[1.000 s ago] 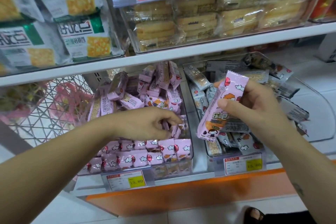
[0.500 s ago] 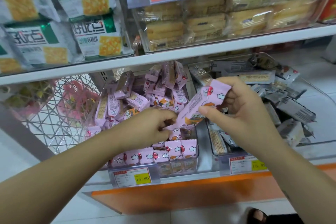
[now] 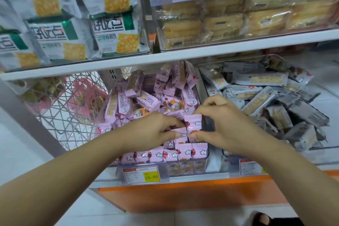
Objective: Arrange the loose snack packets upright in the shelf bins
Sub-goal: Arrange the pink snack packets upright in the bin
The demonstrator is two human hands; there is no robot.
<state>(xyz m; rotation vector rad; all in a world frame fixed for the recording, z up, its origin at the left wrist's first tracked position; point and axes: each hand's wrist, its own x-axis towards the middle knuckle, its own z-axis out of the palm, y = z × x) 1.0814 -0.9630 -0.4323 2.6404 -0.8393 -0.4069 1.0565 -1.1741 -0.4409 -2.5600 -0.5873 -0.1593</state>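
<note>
Tightly, left hand (image 3: 152, 130), right hand (image 3: 229, 126) pinch packets (image 3: 194, 125) at bin (image 3: 185, 168) edge.

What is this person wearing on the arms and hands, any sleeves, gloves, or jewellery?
Nothing shows. The left hand and right hand are ungloved with no rings visible; the left forearm and right forearm are bare to the frame edge, with no sleeve, watch or bracelet in view.

The pink packets (image 3: 185, 152) are glossy plastic film with crimped ends; the grey packets (image 3: 260, 79) look alike. Their bins (image 3: 183, 168) are clear, smooth plastic. The basket (image 3: 60, 115) at the shelf's (image 3: 198, 178) left end is white-coated wire.
</note>
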